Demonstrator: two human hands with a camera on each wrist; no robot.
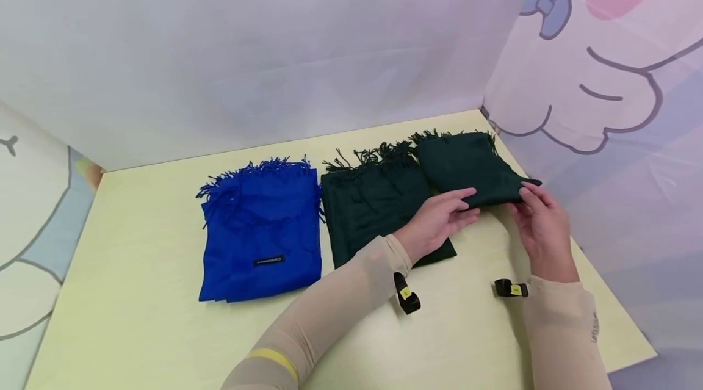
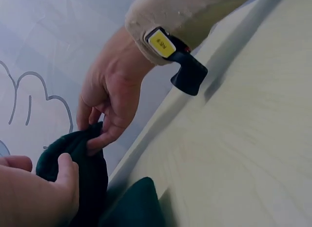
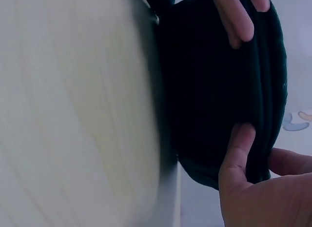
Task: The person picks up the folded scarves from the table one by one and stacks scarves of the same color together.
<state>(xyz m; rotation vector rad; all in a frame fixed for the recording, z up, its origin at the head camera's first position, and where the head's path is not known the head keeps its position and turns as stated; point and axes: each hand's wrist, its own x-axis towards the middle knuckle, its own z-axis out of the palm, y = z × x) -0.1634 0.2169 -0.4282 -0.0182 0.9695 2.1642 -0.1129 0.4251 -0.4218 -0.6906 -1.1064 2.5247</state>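
Note:
A folded dark green scarf (image 1: 464, 164) with a fringe at its far end lies at the table's right side, its near edge lifted. My left hand (image 1: 434, 222) pinches that edge near its left corner, thumb above and fingers beneath. At the right corner my right hand (image 1: 544, 225) grips the same edge. The right wrist view shows the layered scarf (image 3: 209, 90) hanging between both hands, with a thumb and fingers on opposite faces. Beside it, partly under my left forearm, lies another folded dark green scarf (image 1: 373, 207).
A folded blue scarf (image 1: 263, 225) with fringe and a small black label (image 1: 268, 260) lies left of the green ones. The pale table (image 1: 137, 256) meets a white cloth wall (image 1: 274, 42) behind and a cartoon-printed cloth (image 1: 620, 97) on the right.

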